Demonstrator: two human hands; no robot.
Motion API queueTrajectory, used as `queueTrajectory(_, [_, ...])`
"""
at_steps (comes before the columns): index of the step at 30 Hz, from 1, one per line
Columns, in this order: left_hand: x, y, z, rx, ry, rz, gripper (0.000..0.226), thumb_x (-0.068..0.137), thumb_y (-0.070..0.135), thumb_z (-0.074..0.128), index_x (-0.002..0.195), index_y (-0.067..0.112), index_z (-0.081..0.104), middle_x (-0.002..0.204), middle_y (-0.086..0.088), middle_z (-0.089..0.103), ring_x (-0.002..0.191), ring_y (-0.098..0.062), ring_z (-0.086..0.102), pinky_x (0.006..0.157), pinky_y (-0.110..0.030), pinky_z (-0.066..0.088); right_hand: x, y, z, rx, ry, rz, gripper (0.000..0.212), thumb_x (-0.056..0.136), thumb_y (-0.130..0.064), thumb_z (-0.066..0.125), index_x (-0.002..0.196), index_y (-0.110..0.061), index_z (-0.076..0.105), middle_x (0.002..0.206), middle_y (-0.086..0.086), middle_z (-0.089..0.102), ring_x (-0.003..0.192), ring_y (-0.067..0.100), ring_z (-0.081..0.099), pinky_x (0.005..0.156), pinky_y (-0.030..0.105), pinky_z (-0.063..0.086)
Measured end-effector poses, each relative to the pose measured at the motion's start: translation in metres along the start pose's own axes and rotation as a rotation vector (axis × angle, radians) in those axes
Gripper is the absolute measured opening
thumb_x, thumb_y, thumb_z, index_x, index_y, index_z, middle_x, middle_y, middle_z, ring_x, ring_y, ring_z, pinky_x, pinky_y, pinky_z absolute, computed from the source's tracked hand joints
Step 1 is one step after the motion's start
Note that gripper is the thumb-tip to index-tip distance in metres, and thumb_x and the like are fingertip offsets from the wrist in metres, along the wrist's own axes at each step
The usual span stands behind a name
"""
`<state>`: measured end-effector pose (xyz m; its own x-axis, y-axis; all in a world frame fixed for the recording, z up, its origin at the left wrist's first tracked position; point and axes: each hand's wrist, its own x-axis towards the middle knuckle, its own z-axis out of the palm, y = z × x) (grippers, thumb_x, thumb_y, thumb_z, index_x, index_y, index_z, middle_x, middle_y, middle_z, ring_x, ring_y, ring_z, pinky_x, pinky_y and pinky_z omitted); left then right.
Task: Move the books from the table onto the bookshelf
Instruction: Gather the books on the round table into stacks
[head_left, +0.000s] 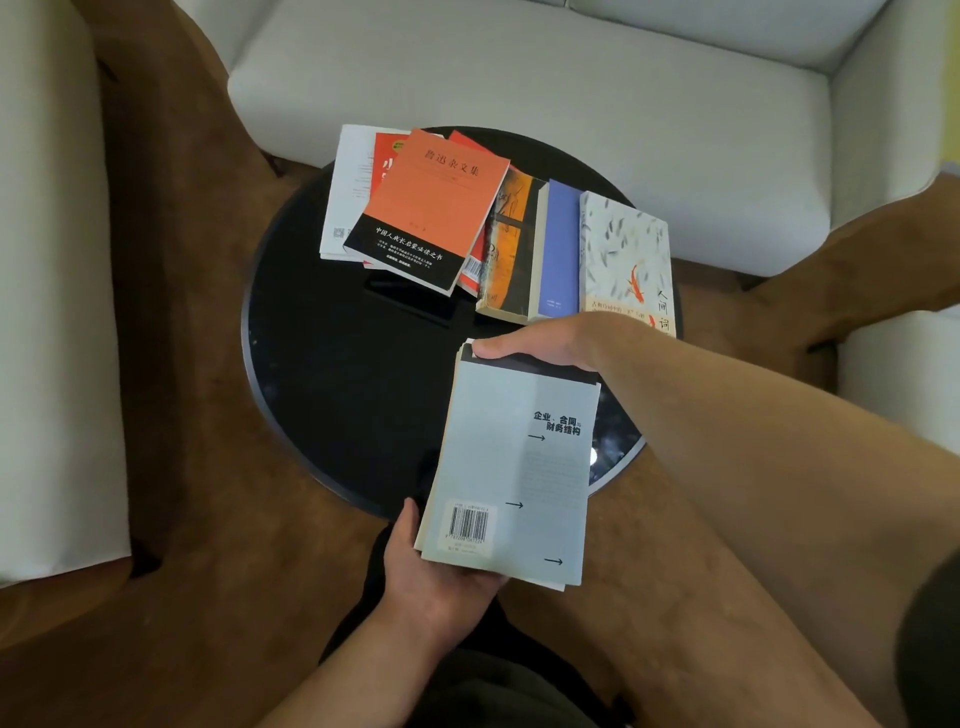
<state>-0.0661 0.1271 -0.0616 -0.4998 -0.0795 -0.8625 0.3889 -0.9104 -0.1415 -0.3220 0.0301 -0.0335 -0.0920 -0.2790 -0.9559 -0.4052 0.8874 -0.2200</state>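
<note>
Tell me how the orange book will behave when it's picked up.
The orange book looks like a thin paperback, so it will probably flex and feel light. It rests on a red book, which may slide along.

Round black table (322, 374) — scattered books (431, 208) on it.

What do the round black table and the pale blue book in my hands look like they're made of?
The round black table: probably glass or lacquer, glossy; it reflects a light spot and the books. The pale blue book: paperback, matte card cover over paper; page edges show along its left side.
</note>
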Motion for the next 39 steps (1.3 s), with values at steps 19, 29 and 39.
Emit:
queueTrajectory(19, [0.012,0.049,0.005,0.828,0.057,0.268,0.045,0.099,0.051,0.048,0.122,0.020,0.073,0.120,-0.017,0.074,0.112,-0.040,0.070,0.103,-0.061,0.049,-0.045,0.122,0.142,1.168,0.427,-0.300,0.038,0.108,-0.036,0.045,0.134,-0.014,0.063,0.125,-0.001,0.073,0.107,0.017,0.069,0.092,0.037,0.052])
queueTrajectory(29, [0.012,0.051,0.013,0.946,-0.084,0.247,0.066,0.078,0.043,0.073,0.138,0.020,0.056,0.129,-0.016,0.070,0.116,-0.039,0.068,0.098,-0.058,0.052,-0.026,0.125,0.165,1.315,0.070,-0.392,0.053,0.094,-0.052,0.055,0.144,-0.033,0.049,0.139,0.008,0.066,0.127,0.035,0.064,0.109,0.061,0.048])
queueTrajectory(39, [0.009,0.057,0.027,1.086,0.026,0.357,0.059,0.084,0.048,0.068,0.137,0.027,0.055,0.128,-0.008,0.071,0.117,-0.034,0.068,0.104,-0.061,0.049,-0.034,0.125,0.113,1.005,0.366,-0.335,0.028,0.108,-0.041,0.044,0.117,-0.022,0.064,0.115,0.001,0.073,0.107,0.021,0.069,0.082,0.030,0.054])
